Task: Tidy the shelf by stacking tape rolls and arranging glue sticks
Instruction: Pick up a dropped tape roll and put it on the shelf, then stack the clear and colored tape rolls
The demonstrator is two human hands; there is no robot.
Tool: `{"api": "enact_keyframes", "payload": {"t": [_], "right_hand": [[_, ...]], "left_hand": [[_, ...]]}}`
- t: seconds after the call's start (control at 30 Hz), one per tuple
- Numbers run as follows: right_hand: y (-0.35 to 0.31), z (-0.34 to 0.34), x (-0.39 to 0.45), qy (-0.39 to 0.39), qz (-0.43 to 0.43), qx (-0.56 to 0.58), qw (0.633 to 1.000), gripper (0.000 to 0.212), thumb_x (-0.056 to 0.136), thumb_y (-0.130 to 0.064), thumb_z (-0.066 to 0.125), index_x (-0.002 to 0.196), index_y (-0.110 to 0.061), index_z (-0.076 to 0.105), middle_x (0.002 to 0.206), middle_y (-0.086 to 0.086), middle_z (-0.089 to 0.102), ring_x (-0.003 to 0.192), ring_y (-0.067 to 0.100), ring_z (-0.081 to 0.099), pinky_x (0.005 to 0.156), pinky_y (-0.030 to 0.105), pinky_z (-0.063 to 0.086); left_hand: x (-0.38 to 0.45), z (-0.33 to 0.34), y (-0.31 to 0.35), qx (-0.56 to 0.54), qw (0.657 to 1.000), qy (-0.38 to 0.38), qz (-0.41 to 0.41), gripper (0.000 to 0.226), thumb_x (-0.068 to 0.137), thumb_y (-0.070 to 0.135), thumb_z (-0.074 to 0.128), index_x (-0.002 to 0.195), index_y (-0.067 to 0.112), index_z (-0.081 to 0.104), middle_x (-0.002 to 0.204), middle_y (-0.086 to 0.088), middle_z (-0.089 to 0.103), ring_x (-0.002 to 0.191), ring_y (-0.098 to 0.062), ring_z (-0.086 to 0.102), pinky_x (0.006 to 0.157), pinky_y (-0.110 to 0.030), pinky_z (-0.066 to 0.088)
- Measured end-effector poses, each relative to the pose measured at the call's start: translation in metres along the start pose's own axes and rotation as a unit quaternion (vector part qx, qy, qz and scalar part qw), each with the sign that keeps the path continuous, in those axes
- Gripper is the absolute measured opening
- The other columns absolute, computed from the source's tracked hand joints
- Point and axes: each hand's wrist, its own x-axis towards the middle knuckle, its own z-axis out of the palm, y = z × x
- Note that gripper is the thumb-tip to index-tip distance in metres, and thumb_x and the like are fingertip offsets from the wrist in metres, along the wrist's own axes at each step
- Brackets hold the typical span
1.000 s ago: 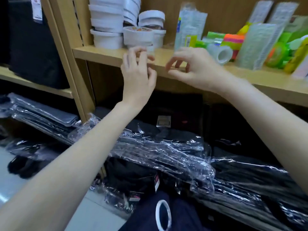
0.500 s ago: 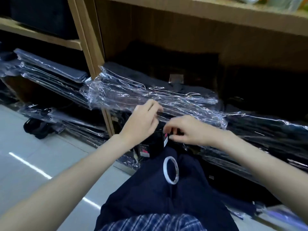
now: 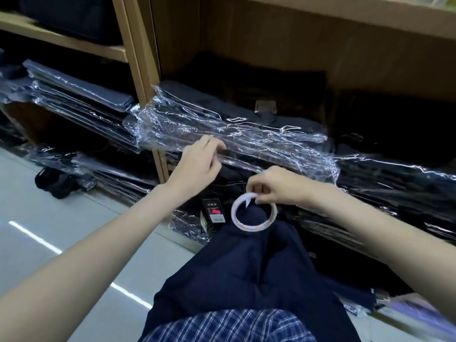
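Right hand (image 3: 276, 187) has dropped onto the thin white tape ring with a pink-and-yellow edge (image 3: 254, 213) lying on the dark navy trouser lap (image 3: 246, 280); 0.5 s back the ring lay there untouched, w/ both hands fiddling just above it. Now thumb + fingers pinch the ring's upper rim and it sits tipped, near edge down on the cloth, far edge lifted. Small loose white tab shows at the pinch point. Judgement: pick-up of the stray roll is under way; it goes back up w/ the other rolls, so stacking step not yet done for this one.

Blue-white checked shirt hem (image 3: 229, 327) at bottom edge of view, nearest.

Left hand (image 3: 197, 166) has parted from the right, moved up and left; fingers loosely curled, holding nothing, tips at or just over the crinkled clear plastic-wrapped dark garment pack (image 3: 222, 129). Contact: can't tell.

Beyond: black swing tag with a red patch (image 3: 214, 210) left of the ring, more wrapped packs stacked on the low shelf, light wooden shelf upright (image 3: 138, 58).

Vs 1.0 s ago: view has swung down. Shelf w/ the white tape stacks and coloured stationery is out of frame now; glue sticks not in view.
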Motion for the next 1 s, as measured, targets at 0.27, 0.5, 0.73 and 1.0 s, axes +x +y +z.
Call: {"api": "enact_keyframes", "payload": {"t": [0.27,0.5,0.73,1.0], "right_hand": [[-0.012,-0.185,-0.022,0.339,0.035,0.035,0.939,0.037,0.082,-0.015,0.068,0.111,-0.011,0.045,0.076,0.001,0.060,0.058,0.003,0.054,0.059,0.016,0.039],[0.009,-0.290,0.014,0.513,0.084,0.169,0.837,0.019,0.083,-0.006,0.061,0.077,-0.018,0.047,0.068,0.004,0.059,0.041,0.004,0.059,0.043,0.018,0.045],[0.031,-0.339,0.105,0.465,0.056,0.535,0.703,0.005,0.093,-0.009,0.054,0.096,-0.005,0.052,0.085,0.011,0.048,0.059,0.012,0.058,0.050,0.016,0.053],[0.047,-0.335,0.101,0.432,0.087,0.481,0.758,0.010,0.093,-0.006,0.049,0.098,-0.004,0.057,0.084,0.010,0.054,0.075,0.016,0.054,0.066,0.019,0.054]], "left_hand": [[0.106,-0.090,0.031,-0.060,0.982,0.178,-0.010,0.022,0.093,0.011,0.043,0.110,0.007,0.057,0.105,-0.004,0.056,0.096,-0.018,0.054,0.095,-0.045,0.040],[0.208,-0.149,0.045,-0.065,0.962,0.263,-0.017,0.024,0.087,0.004,0.048,0.110,0.003,0.055,0.109,-0.013,0.056,0.102,-0.023,0.052,0.086,-0.027,0.036],[0.251,-0.158,0.035,-0.044,0.963,0.264,-0.022,0.032,0.089,0.006,0.048,0.121,0.005,0.050,0.119,-0.014,0.050,0.111,-0.023,0.048,0.089,-0.020,0.031],[0.267,-0.147,0.034,0.002,0.980,0.201,0.012,0.045,0.090,0.005,0.045,0.134,0.015,0.044,0.139,-0.006,0.040,0.130,-0.021,0.035,0.106,-0.028,0.026]]}}
